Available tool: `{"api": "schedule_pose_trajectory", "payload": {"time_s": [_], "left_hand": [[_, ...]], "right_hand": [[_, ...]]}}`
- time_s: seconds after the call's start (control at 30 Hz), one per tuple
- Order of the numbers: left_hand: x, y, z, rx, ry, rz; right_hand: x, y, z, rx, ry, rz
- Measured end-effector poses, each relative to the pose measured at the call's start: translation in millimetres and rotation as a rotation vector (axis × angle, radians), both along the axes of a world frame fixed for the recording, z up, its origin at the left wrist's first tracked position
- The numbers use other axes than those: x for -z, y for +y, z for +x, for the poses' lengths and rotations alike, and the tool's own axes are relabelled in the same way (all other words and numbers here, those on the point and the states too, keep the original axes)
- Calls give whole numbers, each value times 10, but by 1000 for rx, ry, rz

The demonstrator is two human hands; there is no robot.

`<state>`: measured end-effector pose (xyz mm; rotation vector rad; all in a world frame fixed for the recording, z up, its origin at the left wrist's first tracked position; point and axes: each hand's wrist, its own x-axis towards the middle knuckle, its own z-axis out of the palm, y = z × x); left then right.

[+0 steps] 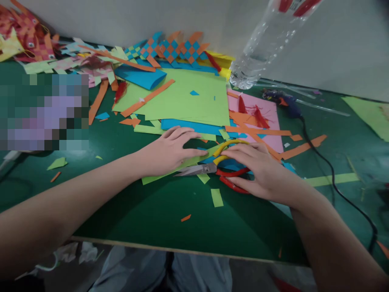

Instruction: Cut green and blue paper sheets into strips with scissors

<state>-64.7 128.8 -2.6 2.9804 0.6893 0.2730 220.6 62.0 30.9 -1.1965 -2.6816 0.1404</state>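
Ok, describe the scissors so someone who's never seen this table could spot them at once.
On the green table, look near the front edge, between the person's hands. The scissors lie on paper scraps, handles under the right hand, blades pointing toward the left hand. Grey metal blades, one yellow loop and one red set them apart from the paper.

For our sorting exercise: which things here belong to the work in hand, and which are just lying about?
In hand: left hand pressing green paper piece; right hand on scissors.
Lying about: plastic bottle, glue gun, woven paper pieces, pink sheet.
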Motion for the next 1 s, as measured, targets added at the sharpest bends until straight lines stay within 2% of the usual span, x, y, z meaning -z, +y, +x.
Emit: {"api": "schedule_pose_trajectory", "payload": {"time_s": [0.3, 0.53, 1.0], "left_hand": [[-12, -2, 8, -11, 28, 2], [2, -6, 1, -5, -17, 8], [16, -9, 5, 4, -71, 9]], "right_hand": [[-28, -15, -61, -52, -26, 27], [-26, -32, -122, -9, -3, -12], [-55, -40, -198, -20, -18, -25]]}}
